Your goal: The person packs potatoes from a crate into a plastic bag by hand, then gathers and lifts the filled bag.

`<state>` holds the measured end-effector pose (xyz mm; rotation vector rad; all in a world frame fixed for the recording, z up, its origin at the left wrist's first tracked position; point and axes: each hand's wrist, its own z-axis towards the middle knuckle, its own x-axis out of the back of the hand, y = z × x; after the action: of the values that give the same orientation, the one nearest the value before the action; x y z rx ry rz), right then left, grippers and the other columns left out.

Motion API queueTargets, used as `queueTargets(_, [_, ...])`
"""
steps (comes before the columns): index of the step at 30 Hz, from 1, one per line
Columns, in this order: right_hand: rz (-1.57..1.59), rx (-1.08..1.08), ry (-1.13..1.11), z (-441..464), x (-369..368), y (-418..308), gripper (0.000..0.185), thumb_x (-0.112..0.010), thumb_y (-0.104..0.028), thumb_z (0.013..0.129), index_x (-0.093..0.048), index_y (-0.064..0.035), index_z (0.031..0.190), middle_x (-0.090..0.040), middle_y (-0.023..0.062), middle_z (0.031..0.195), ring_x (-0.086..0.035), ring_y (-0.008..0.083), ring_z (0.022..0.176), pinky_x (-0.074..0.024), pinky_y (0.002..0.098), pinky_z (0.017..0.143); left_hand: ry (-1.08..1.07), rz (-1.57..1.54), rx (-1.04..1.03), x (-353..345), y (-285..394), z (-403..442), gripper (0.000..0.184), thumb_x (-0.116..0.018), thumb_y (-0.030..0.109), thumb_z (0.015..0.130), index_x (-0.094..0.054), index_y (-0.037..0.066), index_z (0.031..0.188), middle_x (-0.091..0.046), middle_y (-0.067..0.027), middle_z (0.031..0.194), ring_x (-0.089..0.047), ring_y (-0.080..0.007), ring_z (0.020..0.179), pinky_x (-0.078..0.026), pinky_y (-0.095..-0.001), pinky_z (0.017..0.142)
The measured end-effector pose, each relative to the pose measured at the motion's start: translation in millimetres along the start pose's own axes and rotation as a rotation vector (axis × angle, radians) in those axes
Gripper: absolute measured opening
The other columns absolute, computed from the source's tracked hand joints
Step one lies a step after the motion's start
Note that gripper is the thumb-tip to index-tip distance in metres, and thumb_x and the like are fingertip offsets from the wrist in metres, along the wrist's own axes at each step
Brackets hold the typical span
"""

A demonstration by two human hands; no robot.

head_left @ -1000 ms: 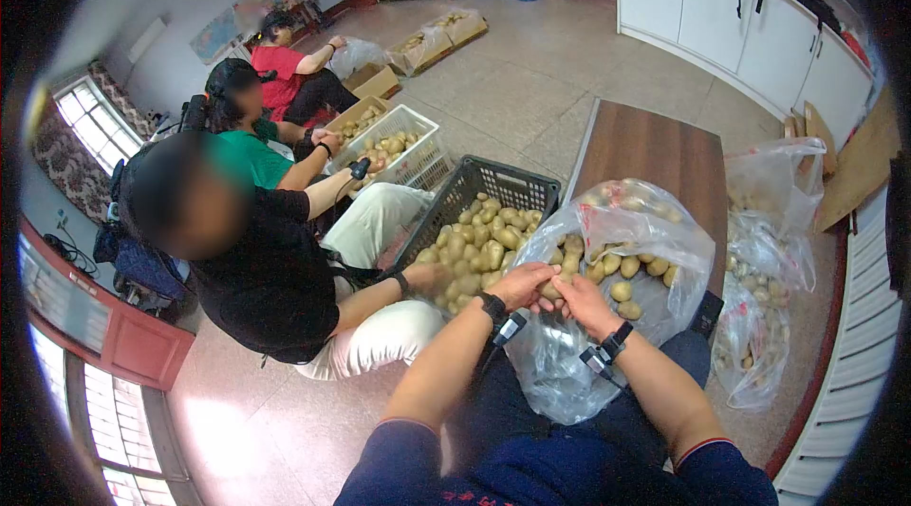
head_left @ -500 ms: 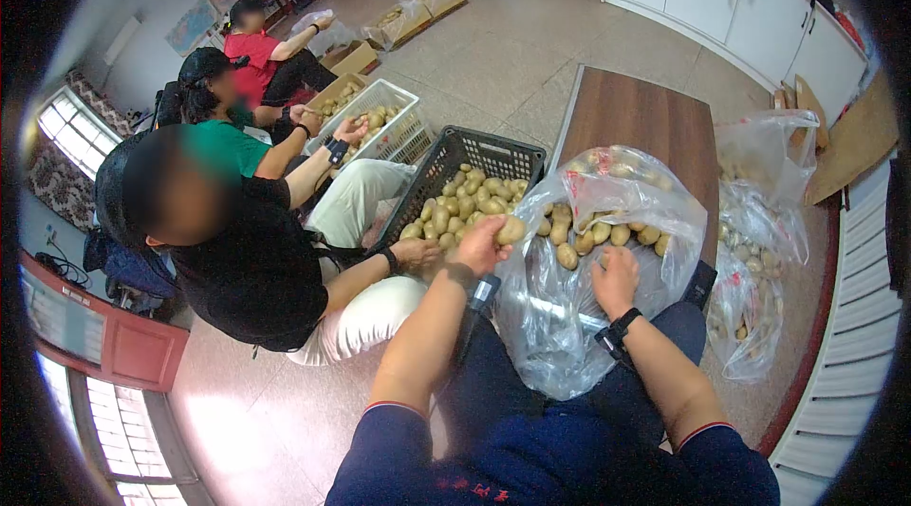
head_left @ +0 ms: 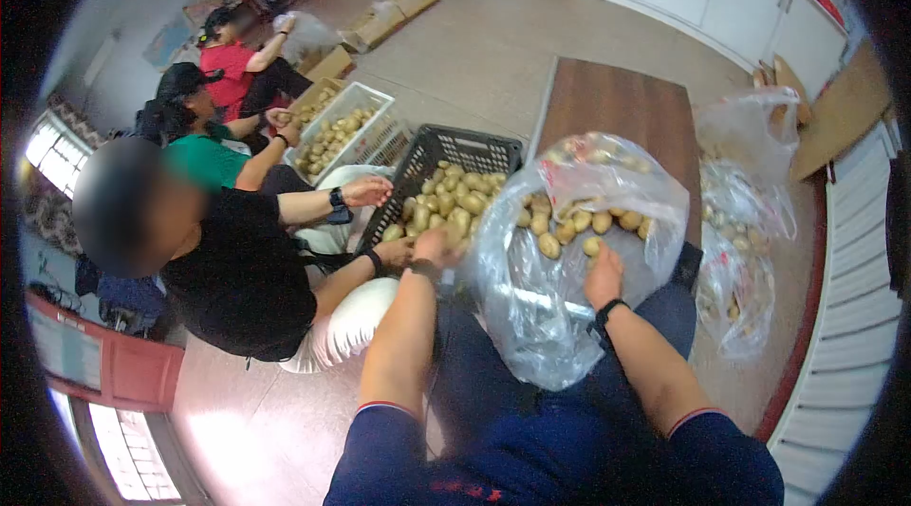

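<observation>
The left hand (head_left: 438,248), blurred, is at the near side of the black crate (head_left: 472,146) of potatoes (head_left: 450,195), its grip unclear. The right hand (head_left: 604,280), well apart, touches a potato (head_left: 592,246) in the plastic bag (head_left: 543,340); I cannot tell whether it grips.

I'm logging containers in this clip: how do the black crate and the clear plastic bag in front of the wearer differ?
The black crate has stiff, slotted walls; the clear plastic bag is limp and crumpled. The crate is dark, while the bag is see-through. The wearer's left hand, blurred, is at the crate; the right hand is at the bag. Both contain potatoes.
</observation>
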<state>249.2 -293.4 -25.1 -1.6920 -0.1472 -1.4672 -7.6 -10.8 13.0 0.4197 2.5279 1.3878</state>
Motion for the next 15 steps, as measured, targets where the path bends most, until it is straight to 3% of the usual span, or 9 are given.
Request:
queueTargets(2, [0.018, 0.027, 0.005, -4, 0, 3, 0.064, -0.065, -0.005, 0.075, -0.04, -0.0046, 0.135, -0.056, 0.0224, 0.118, -0.049, 0.04, 0.113, -0.0375, 0.0469, 0.098, -0.062, 0.938, -0.399, 20, -7, 12, 0.037, -0.076, 0.032, 0.067, -0.065, 0.007, 0.093, -0.066, -0.0181, 0.09, -0.062, -0.0368, 0.088, -0.051, -0.043, 0.078])
queueTargets(4, [0.008, 0.023, 0.023, -2, -2, 3, 0.066, -0.065, -0.004, 0.075, -0.039, -0.005, 0.136, -0.057, 0.0226, 0.117, -0.05, 0.04, 0.112, -0.0374, 0.0472, 0.098, -0.069, 1.609, -0.775, 33, -5, 19, 0.039, -0.08, 0.032, 0.064, -0.067, 0.007, 0.09, -0.066, -0.0195, 0.089, -0.063, -0.0383, 0.09, -0.051, -0.0441, 0.081])
queueTargets(5, [0.023, -0.034, -0.001, -2, -2, 1, 0.066, -0.066, -0.005, 0.075, -0.039, -0.0048, 0.136, -0.056, 0.0229, 0.117, -0.051, 0.0405, 0.111, -0.0388, 0.0475, 0.097, -0.147, 1.742, -0.81, 37, -3, 27, 0.035, -0.08, 0.031, 0.063, -0.068, 0.009, 0.088, -0.067, -0.0188, 0.087, -0.063, -0.0377, 0.089, -0.051, -0.0433, 0.08])
queueTargets(8, [0.09, -0.107, -0.002, -1, 4, -7, 0.064, -0.067, -0.008, 0.075, -0.041, -0.0042, 0.133, -0.057, 0.0239, 0.116, -0.053, 0.0417, 0.107, -0.042, 0.0475, 0.094, -0.085, 1.811, -0.775, 45, -21, 53, 0.033, -0.08, 0.03, 0.061, -0.068, 0.008, 0.083, -0.068, -0.0171, 0.088, -0.065, -0.0337, 0.089, -0.052, -0.0414, 0.078])
queueTargets(11, [0.192, -0.132, 0.03, 0, 7, -10, 0.057, -0.067, -0.009, 0.075, -0.046, -0.003, 0.128, -0.058, 0.0251, 0.112, -0.055, 0.0429, 0.103, -0.0448, 0.0468, 0.091, -0.054, 1.867, -0.691, 33, -1, 22, 0.03, -0.08, 0.028, 0.06, -0.068, 0.007, 0.079, -0.069, -0.0158, 0.089, -0.066, -0.03, 0.088, -0.053, -0.0399, 0.073])
queueTargets(13, [0.246, -0.13, 0.04, 3, -1, -5, 0.052, -0.066, -0.009, 0.075, -0.049, -0.0022, 0.124, -0.059, 0.0257, 0.109, -0.056, 0.0435, 0.102, -0.0459, 0.0462, 0.09, 0.011, 1.905, -0.423, 24, 10, 13, 0.032, -0.081, 0.029, 0.06, -0.068, 0.008, 0.081, -0.068, -0.0168, 0.091, -0.067, -0.0291, 0.083, -0.053, -0.0394, 0.071])
queueTargets(14, [0.23, -0.114, 0.051, 5, -6, 1, 0.048, -0.066, -0.01, 0.075, -0.051, -0.0017, 0.12, -0.06, 0.0257, 0.108, -0.056, 0.0428, 0.103, -0.0461, 0.0458, 0.09, -0.086, 2.014, -0.465, 21, 14, 10, 0.03, -0.075, 0.029, 0.072, -0.067, 0.008, 0.091, -0.068, -0.0149, 0.089, -0.067, -0.0307, 0.074, -0.053, -0.0399, 0.063])
queueTargets(15, [0.263, -0.144, 0.047, 6, -4, -2, 0.044, -0.066, -0.011, 0.075, -0.053, -0.002, 0.116, -0.059, 0.0254, 0.108, -0.054, 0.0425, 0.105, -0.0442, 0.0465, 0.092, -0.075, 2.012, -0.457, 16, 18, 7, 0.03, -0.075, 0.029, 0.072, -0.067, 0.008, 0.091, -0.068, -0.0149, 0.089, -0.067, -0.0307, 0.074, -0.053, -0.0399, 0.063])
